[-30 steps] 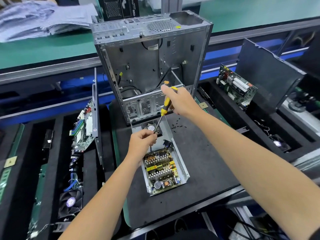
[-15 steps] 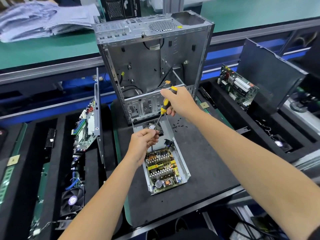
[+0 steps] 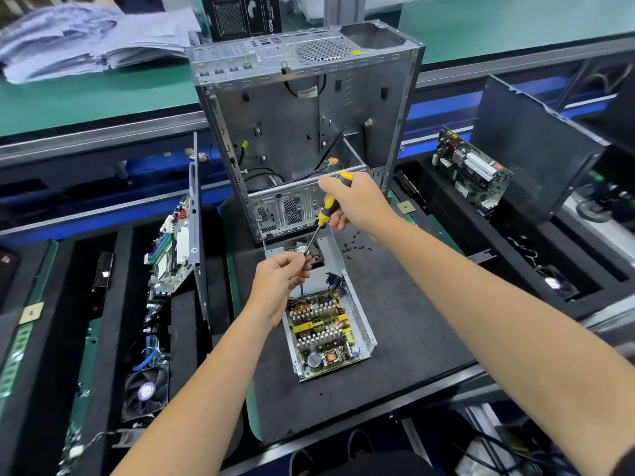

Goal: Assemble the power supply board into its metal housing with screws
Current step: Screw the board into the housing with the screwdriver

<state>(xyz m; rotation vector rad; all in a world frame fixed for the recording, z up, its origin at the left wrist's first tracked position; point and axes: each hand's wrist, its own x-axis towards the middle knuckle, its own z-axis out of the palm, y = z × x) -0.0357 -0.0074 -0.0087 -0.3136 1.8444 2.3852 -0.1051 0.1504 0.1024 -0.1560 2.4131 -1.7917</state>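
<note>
The power supply board [image 3: 321, 333], with heatsinks and yellow parts, lies inside its open metal housing [image 3: 360, 317] on the black mat. My right hand [image 3: 354, 204] grips a yellow and black screwdriver [image 3: 326, 209] whose shaft slants down toward my left hand [image 3: 280, 281]. The left hand's fingers pinch at the screwdriver tip above the housing's far end; whatever they hold is too small to see. Several loose black screws [image 3: 355, 243] lie on the mat right of the housing.
An empty silver computer case [image 3: 309, 132] stands upright just behind the housing. Foam trays on the left hold a motherboard [image 3: 175, 249] and a fan [image 3: 146, 393]; on the right sit another board [image 3: 470, 170] and a dark panel [image 3: 529, 146].
Both hands have stayed nearly in place, with the left fingers still at the screwdriver tip. The right hand sits slightly higher on the handle side.
</note>
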